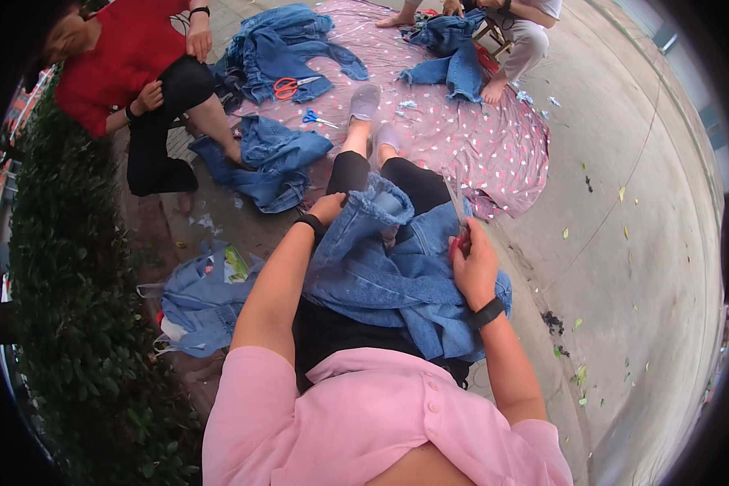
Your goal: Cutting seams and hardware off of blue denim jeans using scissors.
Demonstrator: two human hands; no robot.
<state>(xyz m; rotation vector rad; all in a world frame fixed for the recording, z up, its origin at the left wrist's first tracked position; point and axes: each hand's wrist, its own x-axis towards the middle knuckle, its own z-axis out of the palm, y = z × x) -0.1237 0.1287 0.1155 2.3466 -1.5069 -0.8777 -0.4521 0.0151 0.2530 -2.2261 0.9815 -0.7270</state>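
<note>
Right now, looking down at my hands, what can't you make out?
Left hand, head view: its fingertips are hidden behind the frayed leg of the jeans.
Scissors, head view: the handles are partly covered by your right hand.
Person at upper right, head view: the head is cut off by the top edge.

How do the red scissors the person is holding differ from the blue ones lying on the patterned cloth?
The red scissors have red handles; the blue scissors have blue ones. The red scissors are held in the right hand, while the blue scissors lie loose on the cloth. The red scissors' blades point mostly forward, the blue scissors' to the right. Both have coloured handles.
</note>
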